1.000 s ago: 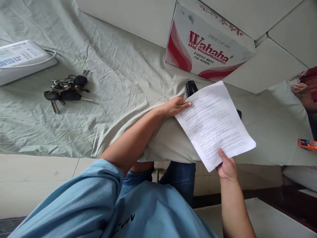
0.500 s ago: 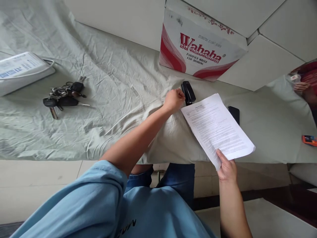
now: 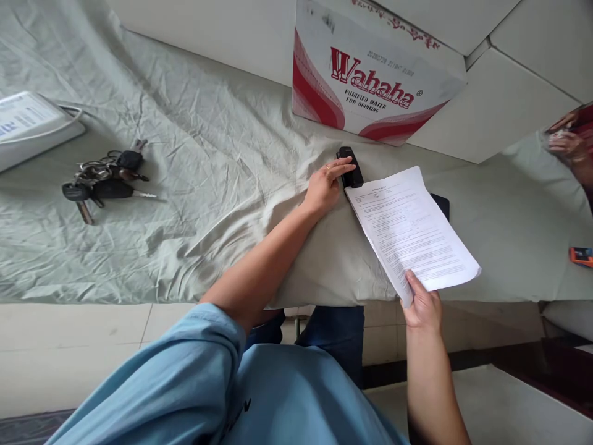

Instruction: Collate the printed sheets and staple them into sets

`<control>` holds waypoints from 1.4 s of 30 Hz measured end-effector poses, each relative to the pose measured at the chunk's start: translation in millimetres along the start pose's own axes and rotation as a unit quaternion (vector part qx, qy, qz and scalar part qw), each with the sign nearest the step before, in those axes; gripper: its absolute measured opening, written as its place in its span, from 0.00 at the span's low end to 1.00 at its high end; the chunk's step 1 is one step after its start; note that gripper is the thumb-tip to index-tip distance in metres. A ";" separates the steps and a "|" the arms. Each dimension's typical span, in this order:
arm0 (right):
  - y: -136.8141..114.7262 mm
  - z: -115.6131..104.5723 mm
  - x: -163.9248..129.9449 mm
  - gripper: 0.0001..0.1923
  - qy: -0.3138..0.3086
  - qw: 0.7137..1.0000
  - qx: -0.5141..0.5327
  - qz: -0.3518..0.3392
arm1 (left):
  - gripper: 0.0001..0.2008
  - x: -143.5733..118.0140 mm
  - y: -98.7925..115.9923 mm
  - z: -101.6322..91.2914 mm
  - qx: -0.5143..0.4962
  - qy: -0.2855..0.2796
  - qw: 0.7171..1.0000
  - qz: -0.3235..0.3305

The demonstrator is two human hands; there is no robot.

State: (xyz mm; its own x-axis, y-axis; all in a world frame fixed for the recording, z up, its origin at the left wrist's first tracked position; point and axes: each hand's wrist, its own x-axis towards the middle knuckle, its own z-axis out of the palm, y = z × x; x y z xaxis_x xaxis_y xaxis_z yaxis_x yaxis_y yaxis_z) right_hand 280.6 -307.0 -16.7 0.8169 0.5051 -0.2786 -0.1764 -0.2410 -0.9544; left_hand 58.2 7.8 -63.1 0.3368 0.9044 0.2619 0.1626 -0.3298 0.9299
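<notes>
My right hand [image 3: 421, 306] grips the near corner of a stack of printed white sheets [image 3: 412, 232], held over the cloth-covered table [image 3: 208, 167]. The sheets' far corner lies by a black stapler [image 3: 351, 167]. My left hand [image 3: 327, 182] rests flat with its fingers apart, fingertips touching the stapler's left side. A dark phone [image 3: 441, 204] peeks out from behind the sheets on the right.
A red and white Wahaha carton [image 3: 370, 80] stands against the wall just behind the stapler. A bunch of keys [image 3: 102, 182] lies at the left, a white device with a cable [image 3: 32, 127] farther left. Another person's hands [image 3: 567, 139] and an orange object [image 3: 581, 255] are at the right edge.
My left hand let go of the sheets' far corner, closed into a fist beside the stapler, then opened with fingers on it. The sheets' corner came down next to the stapler.
</notes>
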 end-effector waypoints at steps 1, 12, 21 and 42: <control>-1.2 1.7 -0.4 0.43 -0.002 1.000 0.006 -0.002 | 0.41 0.4 -2.3 0.0 0.001 0.002 1.000 0.004; 0.2 9.3 -3.9 0.43 0.002 0.999 0.025 0.024 | 0.36 -10.9 45.4 3.4 0.202 -0.084 0.976 -0.015; 6.7 -7.9 -21.4 0.45 -0.011 0.999 0.016 0.025 | 0.44 -0.1 17.4 0.7 0.110 -0.076 0.991 0.017; 14.2 -14.1 -38.7 0.49 0.008 0.999 -0.029 0.009 | 0.35 -5.7 32.4 -30.7 -0.149 -0.214 0.963 -0.061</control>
State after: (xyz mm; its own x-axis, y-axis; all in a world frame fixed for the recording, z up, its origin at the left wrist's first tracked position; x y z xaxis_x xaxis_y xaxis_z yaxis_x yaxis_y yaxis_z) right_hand 254.3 -341.7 -17.9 0.8225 0.4868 -0.2942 -0.1598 -0.2986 -0.9409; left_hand 33.0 0.3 -26.6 0.6944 0.7158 0.0738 -0.0260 -0.0775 0.9967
